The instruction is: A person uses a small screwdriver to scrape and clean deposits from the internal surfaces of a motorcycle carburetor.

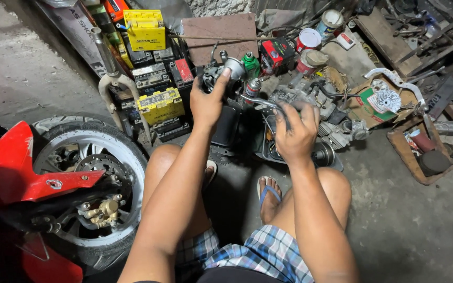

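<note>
The left hand (207,102) is raised over the concrete floor (394,220), its fingers (225,73) wrapped around a small grey metal engine part with a round silvery cap (225,71). The right hand (295,133) has its fingers closed around the handle of a slim chrome wrench (258,100), whose far end points toward the metal part; whether it touches it cannot be told.

A black plastic tray (268,152) lies on the floor below the right hand, holding dark round parts too dim to tell apart. To the right, a shallow brown wooden box (402,157) holds a dark round disc (433,162) and a reddish cylinder (421,140). Above it an open cardboard box (360,102) carries a crumpled white and green wrapper (384,99).

Behind the hands stand a green spray can (251,64), a second spray can with a red band (253,86), a red and black box (278,53) and two red and white tins (309,39). At the left, yellow rectangular batteries (160,105) sit stacked with dark ones, beside a motorcycle wheel with a white rim (87,157) and a red fender (17,167).
</note>
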